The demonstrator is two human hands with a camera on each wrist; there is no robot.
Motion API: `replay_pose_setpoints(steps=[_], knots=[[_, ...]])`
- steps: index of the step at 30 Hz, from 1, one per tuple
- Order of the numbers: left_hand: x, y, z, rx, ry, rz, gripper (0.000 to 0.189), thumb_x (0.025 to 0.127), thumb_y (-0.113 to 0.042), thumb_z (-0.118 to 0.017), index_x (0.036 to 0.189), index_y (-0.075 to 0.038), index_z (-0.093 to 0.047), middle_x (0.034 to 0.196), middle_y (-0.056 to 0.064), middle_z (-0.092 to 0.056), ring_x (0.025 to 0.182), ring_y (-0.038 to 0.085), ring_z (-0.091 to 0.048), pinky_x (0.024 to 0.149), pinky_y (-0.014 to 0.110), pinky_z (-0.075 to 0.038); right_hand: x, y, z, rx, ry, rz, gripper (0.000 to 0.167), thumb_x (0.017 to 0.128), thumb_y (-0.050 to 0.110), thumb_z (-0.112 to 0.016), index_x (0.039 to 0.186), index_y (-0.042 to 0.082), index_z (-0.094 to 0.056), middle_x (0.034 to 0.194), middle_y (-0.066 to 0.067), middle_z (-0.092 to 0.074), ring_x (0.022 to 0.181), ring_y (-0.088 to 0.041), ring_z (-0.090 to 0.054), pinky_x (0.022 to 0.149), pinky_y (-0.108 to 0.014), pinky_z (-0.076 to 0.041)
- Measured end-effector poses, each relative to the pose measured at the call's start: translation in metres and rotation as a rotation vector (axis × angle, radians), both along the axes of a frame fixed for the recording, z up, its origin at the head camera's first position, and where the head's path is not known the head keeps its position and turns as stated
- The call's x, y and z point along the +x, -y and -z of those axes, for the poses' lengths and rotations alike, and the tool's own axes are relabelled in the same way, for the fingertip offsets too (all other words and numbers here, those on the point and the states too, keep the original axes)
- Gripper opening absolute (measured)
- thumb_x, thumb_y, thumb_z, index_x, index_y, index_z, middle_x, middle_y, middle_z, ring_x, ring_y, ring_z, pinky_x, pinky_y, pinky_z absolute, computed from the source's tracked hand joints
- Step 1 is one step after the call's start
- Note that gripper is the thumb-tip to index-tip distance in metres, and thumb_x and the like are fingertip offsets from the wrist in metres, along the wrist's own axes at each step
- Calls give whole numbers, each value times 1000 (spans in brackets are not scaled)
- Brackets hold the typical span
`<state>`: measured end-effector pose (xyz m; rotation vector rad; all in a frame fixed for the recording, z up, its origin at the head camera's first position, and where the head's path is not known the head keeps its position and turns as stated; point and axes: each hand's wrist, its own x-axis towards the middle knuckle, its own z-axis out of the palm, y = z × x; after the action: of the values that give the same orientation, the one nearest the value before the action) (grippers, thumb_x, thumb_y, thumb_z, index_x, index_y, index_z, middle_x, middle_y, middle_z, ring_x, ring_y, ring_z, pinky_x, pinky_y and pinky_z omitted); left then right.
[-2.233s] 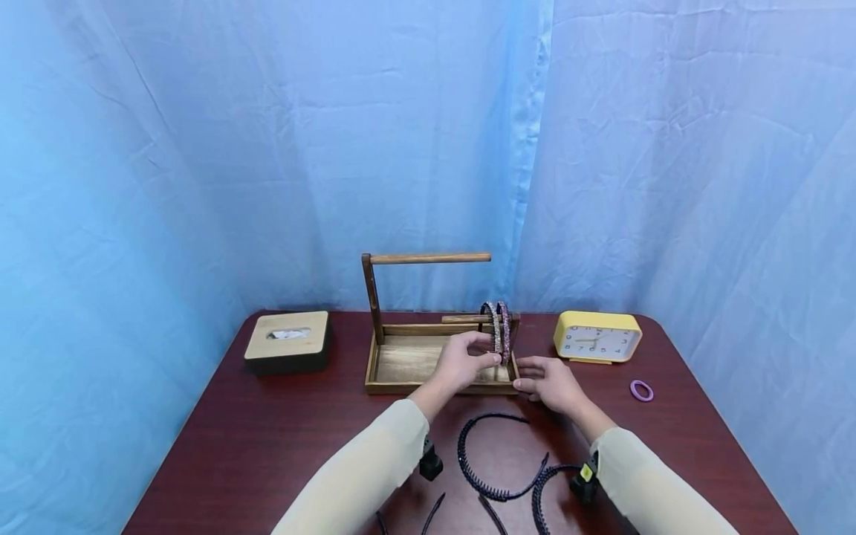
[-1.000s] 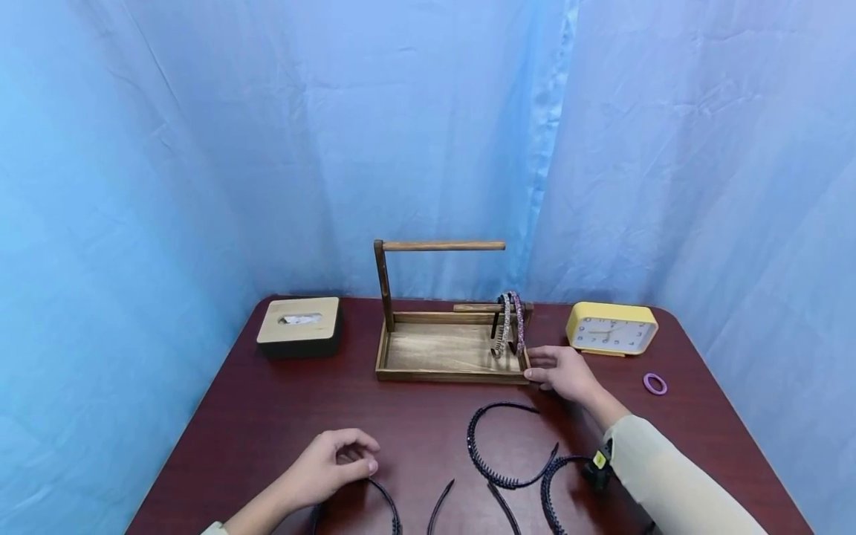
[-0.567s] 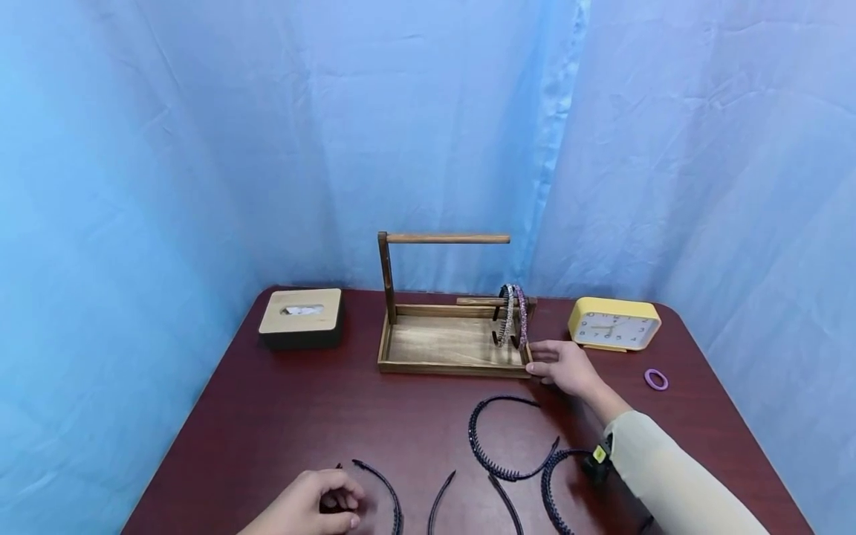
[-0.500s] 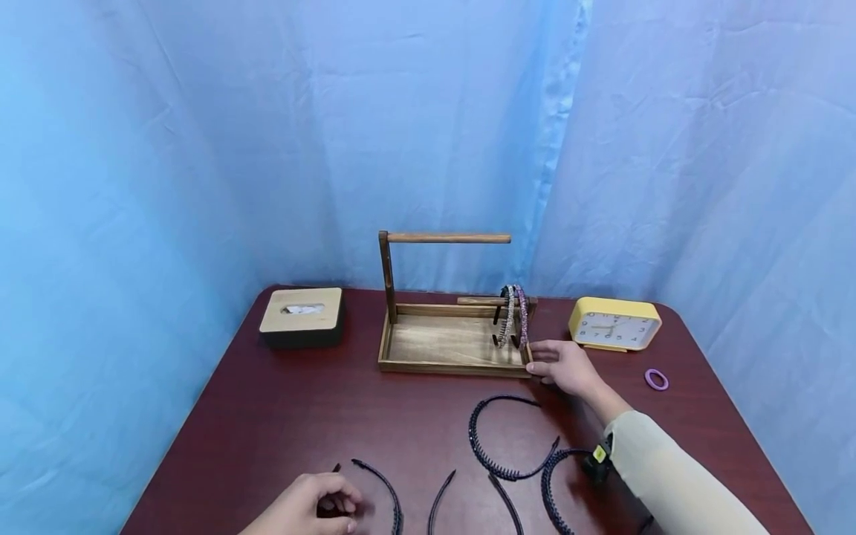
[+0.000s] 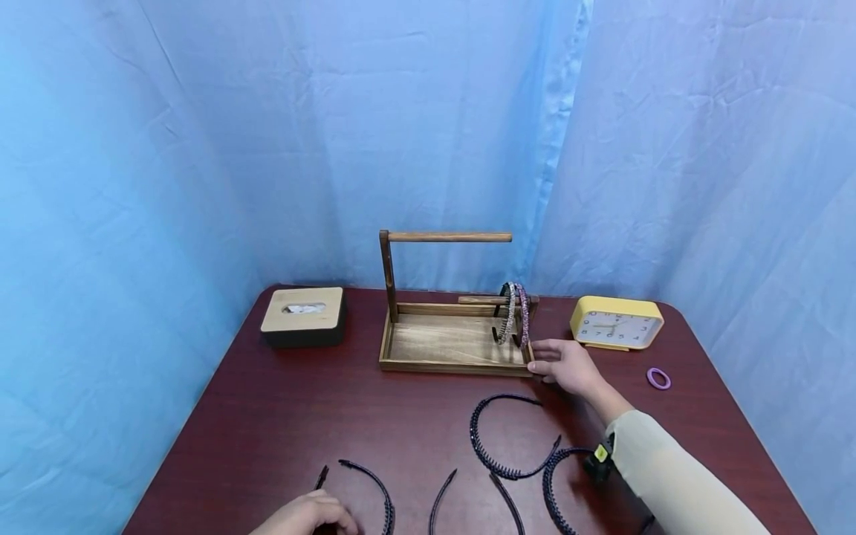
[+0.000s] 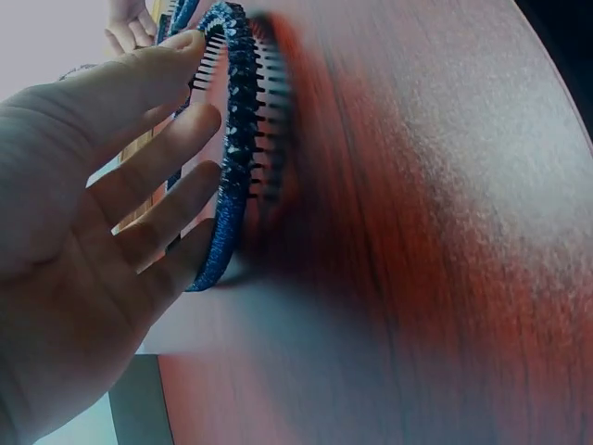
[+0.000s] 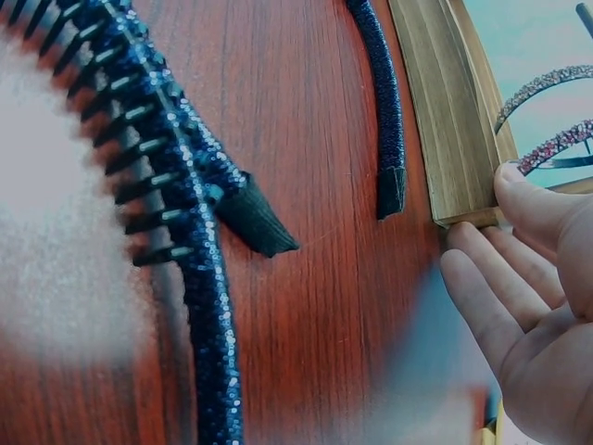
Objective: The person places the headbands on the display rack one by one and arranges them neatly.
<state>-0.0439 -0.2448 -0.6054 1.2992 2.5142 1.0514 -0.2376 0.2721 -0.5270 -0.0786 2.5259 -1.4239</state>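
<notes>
On the near side of the table, a dark headband lies, ends pointing away from me, just right of my left hand, the nearer one, whose fingers stretch unclosed. My right hand touches the wooden tray with straight fingers.

Table from above (wrist views close)

Dark toothed headband, front; wooden rack behind.

Tissue box left of tray, clock right, ring before clock, headbands before tray
</notes>
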Motion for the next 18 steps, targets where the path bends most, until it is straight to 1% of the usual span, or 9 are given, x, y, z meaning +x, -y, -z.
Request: replay_pose_setpoints(steps=[1, 3, 6, 8, 10, 12, 15, 18], knots=[[-1, 0, 2, 0, -19, 8, 21, 91, -29, -74, 110, -37, -72, 101, -27, -67, 96, -8, -56, 80, 11, -45, 0, 0, 0, -4, 2, 3, 56, 96, 14, -75, 145, -2, -55, 139, -30, -60, 103, -31, -73, 76, -41, -63], [1, -3, -5, 14, -59, 10, 20, 89, -27, -75, 107, -35, -73, 98, -25, -68, 94, -8, -55, 79, 9, -44, 1, 0, 0, -8, 6, 6, 56, 96, 14, -75, 145, -2, -55, 139, -30, -60, 103, -32, -73, 76, -41, -63], [6, -10, -24, 41, -134, 4, 17, 87, -24, -76, 102, -32, -74, 93, -23, -68, 91, -7, -55, 78, 7, -40, 1, 1, -1, -4, 7, 0, 56, 96, 15, -74, 146, -1, -54, 139, -30, -60, 104, -31, -73, 77, -41, -63], [10, -14, -38, 45, -171, -12, 17, 85, -22, -77, 99, -32, -75, 91, -22, -67, 90, -6, -54, 78, 5, -39, 1, 1, 0, -2, 13, 6, 55, 96, 15, -74, 146, 0, -55, 140, -29, -60, 104, -31, -73, 77, -41, -63], [12, -17, -46, 37, -155, -25, 16, 85, -22, -77, 98, -32, -75, 90, -23, -65, 89, -6, -53, 77, 5, -39, 1, 1, 0, -2, 16, 14, 55, 96, 14, -74, 146, 0, -55, 140, -29, -60, 104, -30, -73, 77, -41, -63], [14, -18, -51, 25, -108, -42, 16, 85, -21, -77, 97, -32, -75, 90, -23, -65, 89, -7, -52, 76, 6, -40, 1, 1, 1, 2, 14, 12, 55, 96, 14, -74, 146, 0, -55, 140, -29, -59, 105, -30, -73, 77, -41, -63], [14, -19, -55, 15, -38, -61, 14, 86, -22, -77, 95, -33, -75, 90, -22, -65, 87, -8, -50, 73, 9, -43, 1, 0, 1, 2, 14, 17, 54, 97, 14, -73, 146, 0, -55, 140, -29, -59, 106, -30, -72, 77, -41, -63], [13, -19, -56, 5, -8, -73, 11, 86, -25, -76, 92, -33, -77, 90, -23, -64, 86, -9, -50, 71, 10, -44, 2, 0, 1, 3, 13, 15, 55, 97, 15, -73, 146, 0, -54, 141, -29, -59, 106, -30, -72, 77, -40, -63]])
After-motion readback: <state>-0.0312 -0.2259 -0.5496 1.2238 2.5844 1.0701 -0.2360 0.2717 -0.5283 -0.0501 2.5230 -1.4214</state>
